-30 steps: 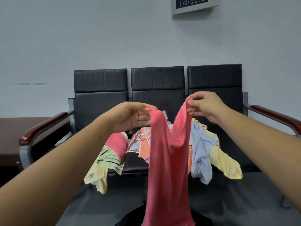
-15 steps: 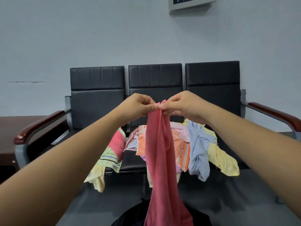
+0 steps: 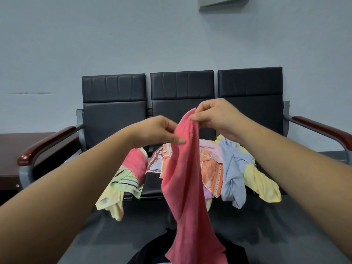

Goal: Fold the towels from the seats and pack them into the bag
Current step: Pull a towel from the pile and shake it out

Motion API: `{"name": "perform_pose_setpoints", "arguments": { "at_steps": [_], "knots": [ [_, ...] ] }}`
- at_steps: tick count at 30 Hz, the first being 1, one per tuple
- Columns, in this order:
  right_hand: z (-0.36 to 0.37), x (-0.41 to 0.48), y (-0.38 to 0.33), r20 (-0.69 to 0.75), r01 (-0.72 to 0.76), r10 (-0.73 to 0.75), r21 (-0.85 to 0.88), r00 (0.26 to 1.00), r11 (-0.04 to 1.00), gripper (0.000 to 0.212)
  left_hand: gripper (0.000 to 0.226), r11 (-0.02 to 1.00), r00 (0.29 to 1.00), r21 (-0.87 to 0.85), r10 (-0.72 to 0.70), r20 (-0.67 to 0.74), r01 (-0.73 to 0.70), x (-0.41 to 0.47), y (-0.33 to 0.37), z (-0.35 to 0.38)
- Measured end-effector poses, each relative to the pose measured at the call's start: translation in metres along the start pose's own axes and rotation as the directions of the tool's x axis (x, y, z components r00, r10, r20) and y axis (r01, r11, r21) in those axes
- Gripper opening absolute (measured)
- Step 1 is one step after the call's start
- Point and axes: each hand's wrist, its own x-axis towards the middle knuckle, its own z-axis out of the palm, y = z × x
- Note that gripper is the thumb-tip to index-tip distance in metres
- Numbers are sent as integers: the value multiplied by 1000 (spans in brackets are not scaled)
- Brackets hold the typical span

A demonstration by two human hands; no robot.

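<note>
the right hand (image 3: 215, 119) pinches the top of a pink towel (image 3: 186, 178) between thumb and fingertips, holding it up in front of the seats (image 3: 114, 119). the left hand (image 3: 160, 130) sits a little lower and just beside it, thumb and curled fingers pinching the towel's left edge. the towel hangs down from both hands in one long, loosely gathered drape. its lower end reaches a dark bag (image 3: 152, 252) at the bottom of the view, though whether it touches the bag i cannot tell.

behind the hanging towel, more towels lie in an unfolded heap on the middle and right seats. a light blue towel (image 3: 232, 168) trails over the front edge, with a pale yellow towel (image 3: 262, 183) just beside it on the right. an orange patterned towel (image 3: 211, 174) lies between the blue one and the held towel. to the left, a green striped towel (image 3: 125, 180) droops off the seat front, and a second pink towel (image 3: 135, 162) rests on top of it.

the row of three black seats stands against a pale wall, with a dark red armrest (image 3: 47, 141) at each end. a brown table (image 3: 11, 149) stands at the far left, and a grey panel (image 3: 222, 1) is mounted high on the wall.
</note>
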Motion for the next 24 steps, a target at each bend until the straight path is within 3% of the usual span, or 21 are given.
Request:
{"name": "perform_pose_setpoints", "arguments": {
  "at_steps": [2, 4, 8, 11, 13, 15, 17, 19, 22, 24],
  "knots": [
    [-8, 2, 0, -28, -15, 17, 69, 999, 998, 17, 46, 990, 991, 108, -101, 83, 92, -1, -10, -1],
    [-17, 2, 3, -65, -41, 44, 52, 997, 998, 17, 41, 976, 983, 154, -166, 72, 154, -2, -15, -2],
    [-30, 4, 21, -217, -147, 120, -114, 969, 983, 18, 44, 932, 976, 291, -210, -60, 218, -3, -22, -11],
    [-35, 6, 32, -310, -157, 92, -191, 946, 969, 17, 47, 916, 969, 362, -97, -225, 175, 1, -16, -16],
    [-40, 7, 29, -362, -87, 49, -91, 931, 992, 18, 50, 954, 929, 292, 50, -366, 64, 1, -6, -20],
    [-46, 9, 21, -355, 8, 69, 210, 932, 978, 21, 40, 988, 871, 129, 140, -471, -89, 3, 5, -26],
    [-48, 13, 17, -331, 5, 121, 356, 936, 934, 22, 33, 981, 866, 180, 153, -476, -74, 7, 12, -30],
    [-45, 17, 26, -327, -75, 158, 252, 932, 965, 22, 37, 957, 889, 289, 124, -442, 10, 12, 10, -27],
    [-41, 18, 42, -349, -105, 138, 113, 927, 988, 21, 26, 982, 889, 187, 89, -449, -4, 16, -5, -22],
    [-41, 19, 49, -392, -58, 82, 72, 916, 996, 9, 21, 993, 872, 110, 83, -483, -34, 15, -11, -18]
  ]
}}
